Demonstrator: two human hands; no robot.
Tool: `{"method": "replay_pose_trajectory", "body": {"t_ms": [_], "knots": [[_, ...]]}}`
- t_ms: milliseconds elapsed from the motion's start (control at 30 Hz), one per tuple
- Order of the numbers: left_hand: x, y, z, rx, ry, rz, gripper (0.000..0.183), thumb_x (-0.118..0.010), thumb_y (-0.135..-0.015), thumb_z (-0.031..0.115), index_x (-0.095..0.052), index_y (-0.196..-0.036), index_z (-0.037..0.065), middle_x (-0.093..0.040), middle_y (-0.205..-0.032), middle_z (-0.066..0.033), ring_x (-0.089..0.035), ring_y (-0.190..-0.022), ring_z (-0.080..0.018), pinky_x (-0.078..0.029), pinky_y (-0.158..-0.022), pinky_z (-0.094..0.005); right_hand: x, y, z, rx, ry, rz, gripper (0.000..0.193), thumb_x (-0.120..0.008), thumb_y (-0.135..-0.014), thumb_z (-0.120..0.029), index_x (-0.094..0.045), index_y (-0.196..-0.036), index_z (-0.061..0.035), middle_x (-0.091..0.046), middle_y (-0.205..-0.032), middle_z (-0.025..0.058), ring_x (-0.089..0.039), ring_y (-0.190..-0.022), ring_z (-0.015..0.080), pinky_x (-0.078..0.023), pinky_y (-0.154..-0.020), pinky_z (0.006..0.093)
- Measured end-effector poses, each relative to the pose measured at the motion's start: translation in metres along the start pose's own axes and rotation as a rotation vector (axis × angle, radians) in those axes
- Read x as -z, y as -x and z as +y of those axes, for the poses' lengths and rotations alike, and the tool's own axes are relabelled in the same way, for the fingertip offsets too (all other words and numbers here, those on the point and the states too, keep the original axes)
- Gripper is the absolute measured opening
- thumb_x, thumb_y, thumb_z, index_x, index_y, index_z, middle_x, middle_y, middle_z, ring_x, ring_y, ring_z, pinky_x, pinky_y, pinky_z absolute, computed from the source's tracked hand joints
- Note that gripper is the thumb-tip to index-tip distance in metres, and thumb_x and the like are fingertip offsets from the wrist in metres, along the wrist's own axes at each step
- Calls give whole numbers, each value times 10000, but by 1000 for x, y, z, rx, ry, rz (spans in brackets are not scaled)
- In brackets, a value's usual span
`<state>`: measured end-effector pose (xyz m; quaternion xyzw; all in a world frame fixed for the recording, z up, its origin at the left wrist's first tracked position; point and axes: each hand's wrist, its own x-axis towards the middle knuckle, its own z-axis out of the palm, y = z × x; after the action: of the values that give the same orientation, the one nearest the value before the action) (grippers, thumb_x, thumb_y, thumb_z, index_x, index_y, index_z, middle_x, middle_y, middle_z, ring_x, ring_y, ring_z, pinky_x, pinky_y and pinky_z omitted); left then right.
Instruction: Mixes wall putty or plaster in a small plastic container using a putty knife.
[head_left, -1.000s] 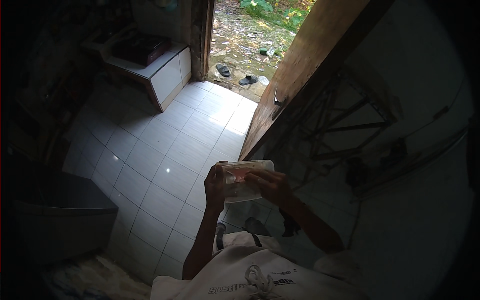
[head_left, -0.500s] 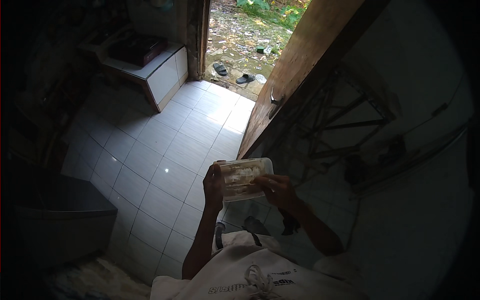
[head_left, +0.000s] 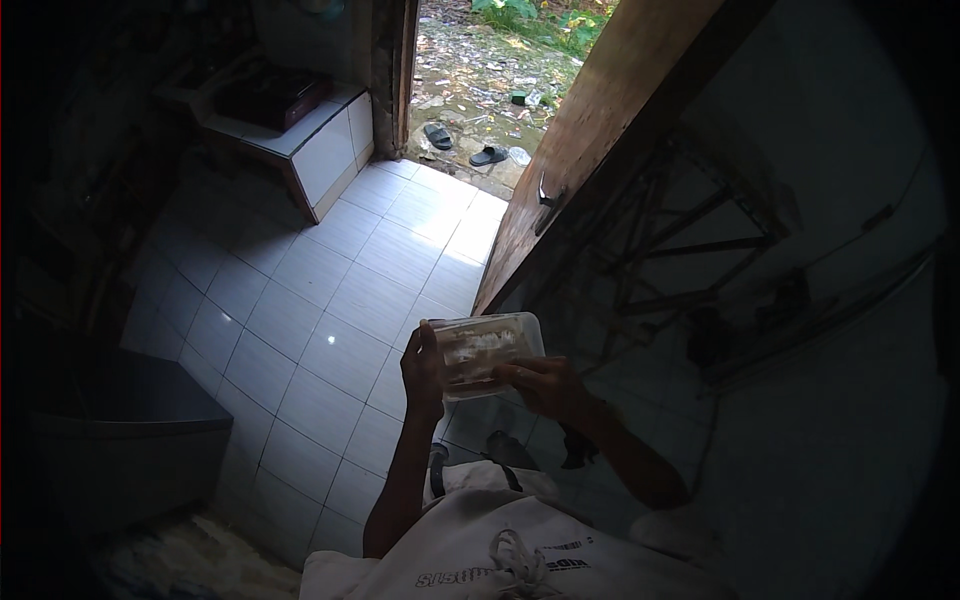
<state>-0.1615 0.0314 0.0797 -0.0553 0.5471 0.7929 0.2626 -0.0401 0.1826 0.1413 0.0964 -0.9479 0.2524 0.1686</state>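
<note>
The person's left hand [head_left: 423,372] is clasped around the left end of a translucent whitish rectangular plastic container [head_left: 535,336], its thumb lying over the near-side rim at the upper left. The container is held in the air in front of the body, above the pale glossy tiled floor [head_left: 335,285], with its open face toward the camera. Inside it lies a brownish layer with a whitish streaked patch [head_left: 480,345] (too dim to say what it is made of).

The right hand [head_left: 552,387] comes in from the lower right, its fingers bent over the container's lower right part; whether its grip is pinching anything, I cannot tell.

Below the hands is a pale shirt with a looped drawstring [head_left: 515,560]. Beyond, a brown wooden door [head_left: 590,150] with a metal handle [head_left: 546,192] stands open, and a pair of dark open-toed sandals [head_left: 489,156] lies on the ground outside. To the left, a white-tiled counter [head_left: 332,165] carries a dark reddish box-shaped object [head_left: 268,100].
</note>
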Motion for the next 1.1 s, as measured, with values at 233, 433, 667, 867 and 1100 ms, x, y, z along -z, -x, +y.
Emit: {"method": "replay_pose_trajectory", "body": {"t_ms": [233, 433, 667, 867, 1100], "knots": [[0, 3, -2, -18, -58, -16, 480, -501, -1002, 493, -628, -1080, 37, -636, -925, -57, -592, -838, -140, -499, -778, -295, 6, -12, -3, 11, 16, 143, 363, -637, -742, 31, -691, -1065, -123, -713, -1011, 68, -716, -818, 253, -599, -683, 354], [5, -5, -9, -13, -4, -11, 461, -502, -1009, 467, -626, -1092, 31, -638, -930, -64, -596, -848, -141, -500, -776, -295, -11, 2, -15, 110, 43, 82, 372, -659, -741, 54, -698, -1067, -121, -722, -956, 48, -714, -774, 239, -595, -626, 339], [2, -1, -6, -10, -53, -15, 479, -500, -1003, 485, -632, -1077, 31, -641, -914, -63, -596, -845, -144, -502, -772, -306, -1, -2, -14, 20, -15, 127, 370, -690, -738, 38, -691, -1073, -119, -717, -961, 61, -714, -771, 246, -593, -631, 343], [-1, -6, -8, 33, -54, -13, 478, -504, -1002, 485, -636, -1071, 31, -643, -899, -56, -584, -807, -142, -497, -757, -302, -3, 1, -10, 30, -1, 48, 314, -695, -767, 26, -685, -1057, -95, -718, -911, 93, -717, -731, 258, -590, -602, 345], [-7, 2, -1, -18, -80, -7, 464, -511, -1002, 474, -636, -1078, 34, -642, -939, -65, -588, -846, -135, -491, -781, -298, 13, -6, 0, 12, 57, 163, 344, -685, -718, 50, -689, -1036, -80, -719, -964, 83, -719, -775, 261, -591, -617, 349]]}}
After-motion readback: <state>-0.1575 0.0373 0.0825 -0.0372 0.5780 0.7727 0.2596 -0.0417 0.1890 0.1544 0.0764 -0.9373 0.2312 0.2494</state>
